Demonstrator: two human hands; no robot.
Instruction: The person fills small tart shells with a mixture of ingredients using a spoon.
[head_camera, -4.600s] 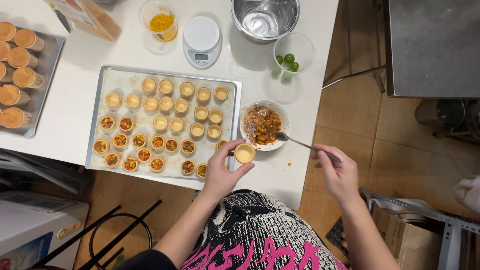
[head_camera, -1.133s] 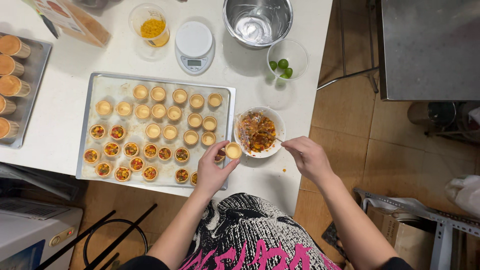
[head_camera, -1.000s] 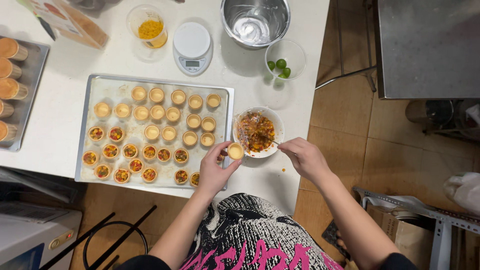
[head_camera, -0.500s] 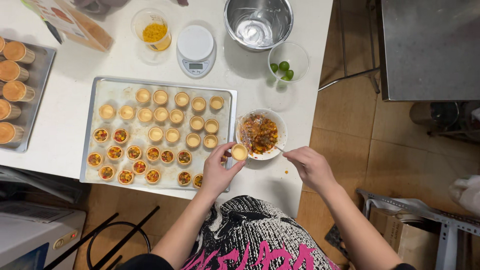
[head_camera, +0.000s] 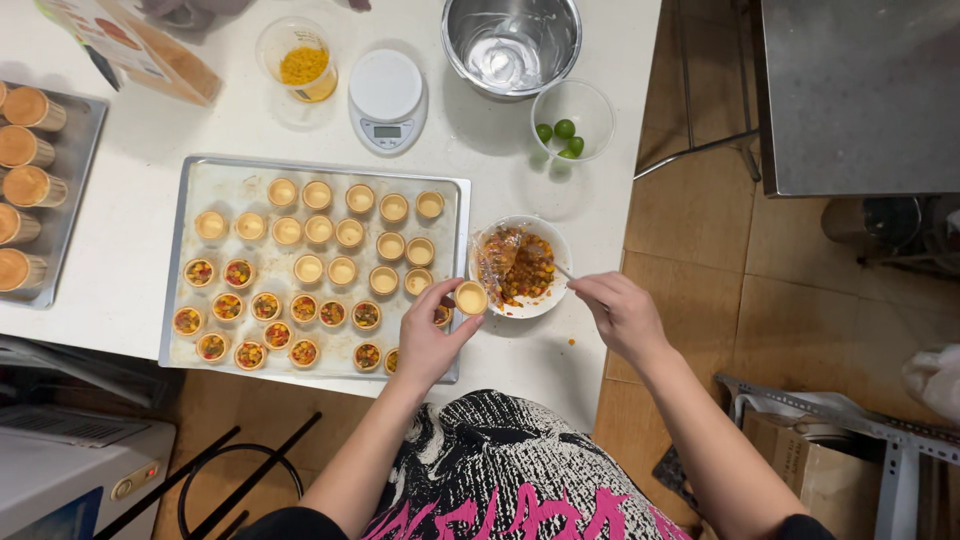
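Over the tray's (head_camera: 190, 345) right edge, the left hand (head_camera: 428, 340) pinches one small pastry cup (head_camera: 471, 298) between thumb and fingers, just beside the white bowl (head_camera: 548, 300) of chopped filling. The right hand (head_camera: 622, 312) is closed on a spoon (head_camera: 562, 271) whose tip sits in that bowl. On the tray stand fifteen plain cups and about fourteen filled ones, though the hand may hide another. Farther back are three limes (head_camera: 562, 138) in one clear bowl, one scale (head_camera: 387, 98), one steel bowl (head_camera: 511, 42) and one tub (head_camera: 297, 62) of yellow grains.

Brown carton (head_camera: 130, 50) top-left; white scale w/ screen (head_camera: 387, 100).
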